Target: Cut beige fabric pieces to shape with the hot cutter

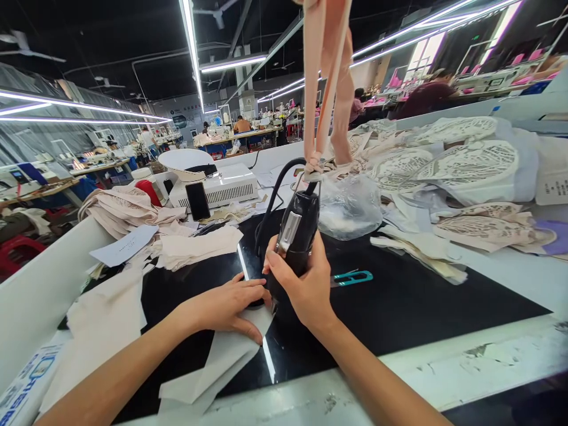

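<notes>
Worktop (399, 307), glossy black, spreads before the person. Pale fabric (210, 371) lies on its near part, tip at the base of a black handheld machine (302, 236), nearly upright. The right hand (306, 284) grips the machine's body, fingers wrapped round, forearm reaching forward and leftward. The left hand (235, 305) lies open, palm down over the fabric, fingers extended toward the machine, thumb spread. Teal snips (354, 283) lie just beside the right hand.

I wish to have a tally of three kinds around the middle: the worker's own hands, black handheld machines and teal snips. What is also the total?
Left hand and right hand: 2
Black handheld machine: 1
Teal snips: 1
Total: 4
</notes>
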A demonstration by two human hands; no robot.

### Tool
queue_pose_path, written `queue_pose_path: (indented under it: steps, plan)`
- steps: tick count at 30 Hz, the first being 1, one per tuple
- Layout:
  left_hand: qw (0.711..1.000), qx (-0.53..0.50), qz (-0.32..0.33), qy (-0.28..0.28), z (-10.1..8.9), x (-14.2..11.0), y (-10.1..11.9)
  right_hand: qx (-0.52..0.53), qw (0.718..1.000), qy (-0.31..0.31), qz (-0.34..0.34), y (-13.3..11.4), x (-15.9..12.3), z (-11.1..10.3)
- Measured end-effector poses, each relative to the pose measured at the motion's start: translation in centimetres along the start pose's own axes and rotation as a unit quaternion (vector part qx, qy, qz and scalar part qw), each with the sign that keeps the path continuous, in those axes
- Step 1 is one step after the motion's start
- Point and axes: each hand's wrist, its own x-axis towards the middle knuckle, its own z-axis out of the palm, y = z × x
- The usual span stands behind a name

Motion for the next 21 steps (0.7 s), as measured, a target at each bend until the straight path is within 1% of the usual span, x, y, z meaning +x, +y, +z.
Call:
queue_pose_path:
  steps: [3, 6, 13, 18, 21]
  plan:
    - [1.000, 0.021, 0.019, 0.006, 0.1, 0.1, -0.4, 0.001, 1.000, -0.003, 0.002, 0.1, -0.3, 0.3]
    - [0.999, 0.030, 0.028, 0.007, -0.1, 0.2, -0.2, 0.004, 1.000, -0.004, 0.006, 0.1, -0.5, 0.7]
    - [0.999, 0.052, 0.007, -0.005, -0.5, 0.2, 0.3, 0.013, 1.000, -0.012, 0.012, 0.2, -0.8, 1.3]
    - [0.999, 0.050, 0.008, -0.008, -0.6, 0.3, 0.3, 0.016, 1.000, -0.018, 0.013, 0.0, -0.6, 1.1]
    - [0.999, 0.031, 0.009, -0.008, -0.9, 0.3, 0.6, 0.010, 1.000, -0.006, 0.000, -0.2, -0.3, 0.6]
